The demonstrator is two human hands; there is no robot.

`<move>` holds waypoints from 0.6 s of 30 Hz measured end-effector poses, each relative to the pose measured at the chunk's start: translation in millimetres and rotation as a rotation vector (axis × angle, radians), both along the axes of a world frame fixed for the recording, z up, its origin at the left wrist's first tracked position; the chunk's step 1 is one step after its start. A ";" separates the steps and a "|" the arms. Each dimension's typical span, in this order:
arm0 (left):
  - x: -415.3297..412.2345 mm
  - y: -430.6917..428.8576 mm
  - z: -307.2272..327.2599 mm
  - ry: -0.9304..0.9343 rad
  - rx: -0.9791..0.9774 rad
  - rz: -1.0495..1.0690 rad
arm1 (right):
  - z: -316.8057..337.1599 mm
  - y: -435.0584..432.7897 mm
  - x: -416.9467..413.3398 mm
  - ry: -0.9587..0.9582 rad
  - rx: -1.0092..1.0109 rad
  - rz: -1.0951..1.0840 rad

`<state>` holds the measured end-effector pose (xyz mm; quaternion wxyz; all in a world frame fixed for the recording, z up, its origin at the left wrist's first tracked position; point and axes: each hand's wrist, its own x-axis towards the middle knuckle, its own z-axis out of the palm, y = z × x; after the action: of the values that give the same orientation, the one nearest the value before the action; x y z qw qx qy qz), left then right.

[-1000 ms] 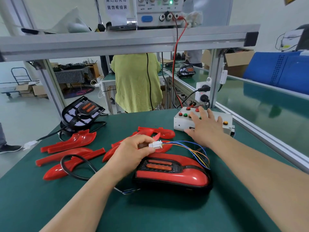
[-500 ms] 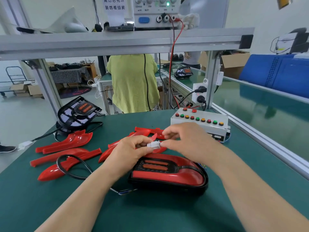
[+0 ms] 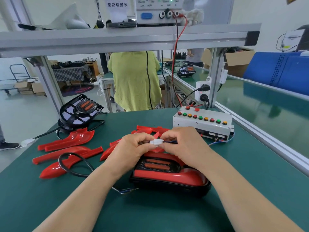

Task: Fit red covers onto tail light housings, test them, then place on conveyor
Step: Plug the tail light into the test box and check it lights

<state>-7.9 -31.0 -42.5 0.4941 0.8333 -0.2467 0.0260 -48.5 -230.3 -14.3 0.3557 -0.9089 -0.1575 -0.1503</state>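
Two hands brought the test plug together above the covered tail light.
The left hand (image 3: 132, 148) and the right hand (image 3: 182, 144) each pinched one half of the small white plastic connector (image 3: 156, 141), both grips clenched on it. They held it just above the black tail light housing with its glossy red cover (image 3: 168, 174), which lay on the green worktop (image 3: 250, 173). The halves probably needed to stay in line and go straight in until they locked, without twisting. An open brown cardboard box (image 3: 240, 59) stood far behind; its contents could not be seen.

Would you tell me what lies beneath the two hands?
A red-covered black tail light housing on the green mat; left hand and right hand, pinching white plastic connectors, hide its far end.
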 end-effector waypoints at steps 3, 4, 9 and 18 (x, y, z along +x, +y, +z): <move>-1.3 -1.6 2.3 -0.019 0.005 -0.009 | 0.6 -0.1 -1.1 -0.030 -0.019 0.001; -1.6 -2.2 3.2 -0.021 0.009 -0.013 | 1.2 -0.6 -1.5 -0.038 -0.024 0.002; -3.5 -4.6 5.8 -0.030 0.036 -0.013 | 1.7 -6.0 -2.0 -0.038 -0.011 0.026; 1.9 18.8 12.4 -0.055 -0.052 0.141 | 1.6 -38.5 2.0 0.029 0.084 -0.165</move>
<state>-5.9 -12.2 -30.1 0.5055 0.8344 -0.2004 0.0901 -46.6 -268.8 -12.8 0.3821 -0.9051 -0.0707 -0.1725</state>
